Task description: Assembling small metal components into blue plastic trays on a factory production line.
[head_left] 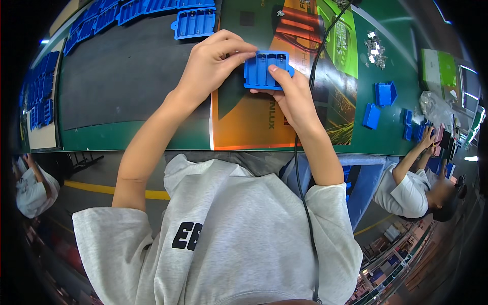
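Note:
A blue plastic battery holder (pixel 262 73) with several long slots is held over the printed sheet in front of me. My right hand (pixel 295 91) grips it from the right, the thumb lying across its face and fingers underneath. Metal contacts show along the holder's far edge. My left hand (pixel 216 61) is closed in a pinch, its fingertips at the holder's far left corner. Whatever sits between those fingertips is too small or hidden to make out.
Rows of blue holders (pixel 195 24) lie on a black mat (pixel 132 76) at the far left. Small metal pieces (pixel 376 49) are heaped at the right, beyond loose blue parts (pixel 385 94). A black cable (pixel 317 61) crosses the table. A co-worker (pixel 412 188) sits at the right.

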A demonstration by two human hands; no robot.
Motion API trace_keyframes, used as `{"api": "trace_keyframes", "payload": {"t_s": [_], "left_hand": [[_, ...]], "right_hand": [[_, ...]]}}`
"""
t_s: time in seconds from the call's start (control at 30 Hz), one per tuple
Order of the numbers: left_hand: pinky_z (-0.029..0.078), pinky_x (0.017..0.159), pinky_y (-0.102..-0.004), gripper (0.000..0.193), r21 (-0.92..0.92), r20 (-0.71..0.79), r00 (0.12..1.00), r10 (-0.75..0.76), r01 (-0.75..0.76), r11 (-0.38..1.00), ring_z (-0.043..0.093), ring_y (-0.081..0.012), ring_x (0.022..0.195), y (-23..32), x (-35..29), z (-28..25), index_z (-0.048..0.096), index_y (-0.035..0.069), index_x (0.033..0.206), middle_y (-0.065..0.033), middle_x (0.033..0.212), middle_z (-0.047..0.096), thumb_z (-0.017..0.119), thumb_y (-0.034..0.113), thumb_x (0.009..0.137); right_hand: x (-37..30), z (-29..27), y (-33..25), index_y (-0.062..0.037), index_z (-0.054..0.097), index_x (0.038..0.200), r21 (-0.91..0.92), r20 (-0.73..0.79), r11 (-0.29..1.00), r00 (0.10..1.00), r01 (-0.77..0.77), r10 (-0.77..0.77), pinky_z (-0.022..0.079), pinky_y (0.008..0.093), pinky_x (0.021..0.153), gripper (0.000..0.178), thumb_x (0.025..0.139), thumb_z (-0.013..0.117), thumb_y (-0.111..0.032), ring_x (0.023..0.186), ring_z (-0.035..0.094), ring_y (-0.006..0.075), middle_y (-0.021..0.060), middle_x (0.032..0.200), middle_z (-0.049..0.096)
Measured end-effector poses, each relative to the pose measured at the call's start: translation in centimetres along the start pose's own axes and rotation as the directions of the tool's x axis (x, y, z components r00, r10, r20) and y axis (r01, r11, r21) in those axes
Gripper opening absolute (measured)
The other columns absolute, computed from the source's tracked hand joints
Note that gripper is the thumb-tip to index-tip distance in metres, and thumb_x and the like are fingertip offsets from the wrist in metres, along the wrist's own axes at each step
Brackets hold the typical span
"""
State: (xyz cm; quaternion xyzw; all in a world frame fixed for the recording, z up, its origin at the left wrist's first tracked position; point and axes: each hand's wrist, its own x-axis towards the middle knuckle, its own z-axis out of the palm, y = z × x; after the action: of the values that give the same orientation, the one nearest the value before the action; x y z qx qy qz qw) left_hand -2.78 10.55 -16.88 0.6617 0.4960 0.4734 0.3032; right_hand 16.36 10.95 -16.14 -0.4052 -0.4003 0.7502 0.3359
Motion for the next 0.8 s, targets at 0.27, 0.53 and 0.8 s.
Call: {"api": "trace_keyframes", "payload": {"t_s": [0.27,0.53,0.8], "left_hand": [[0.051,0.069,-0.0285,0.014,0.023,-0.064,0.995,0.082,-0.081,0.996,0.063,-0.0207,0.077,-0.7,-0.4,0.8,0.07,0.002,0.094,-0.009,0.088,0.064,0.068,0.004,0.08],[0.046,0.066,-0.0215,0.026,-0.412,0.15,0.927,-0.343,0.374,0.831,0.054,-0.0084,0.074,0.5,0.0,0.1,0.067,0.005,0.11,-0.0032,0.088,0.063,0.057,0.023,0.094],[0.047,0.07,-0.0225,0.026,-0.476,0.2,0.928,-0.315,0.373,0.797,0.055,-0.0082,0.075,0.6,-0.3,0.7,0.065,0.004,0.111,-0.0027,0.091,0.063,0.062,0.021,0.091]], "right_hand": [[-0.2,0.4,0.0,0.0043,0.052,0.113,0.124,-0.028,0.992,1.0,0.013,-0.01,0.056,0.0347,0.077,0.029,0.095,0.051,-0.019,0.09,0.064,0.0193,0.0125,0.103,0.062],[0.1,0.4,0.5,0.0087,0.047,0.119,0.051,-0.041,0.991,0.992,0.121,-0.119,0.055,0.0409,0.084,0.037,0.094,0.05,-0.018,0.1,0.062,0.0253,0.0176,0.111,0.06],[-0.3,0.4,1.0,0.0102,0.048,0.119,-0.069,0.013,0.98,0.982,0.189,-0.188,0.055,0.0415,0.086,0.037,0.095,0.052,-0.017,0.101,0.062,0.0269,0.0185,0.111,0.06]]}}
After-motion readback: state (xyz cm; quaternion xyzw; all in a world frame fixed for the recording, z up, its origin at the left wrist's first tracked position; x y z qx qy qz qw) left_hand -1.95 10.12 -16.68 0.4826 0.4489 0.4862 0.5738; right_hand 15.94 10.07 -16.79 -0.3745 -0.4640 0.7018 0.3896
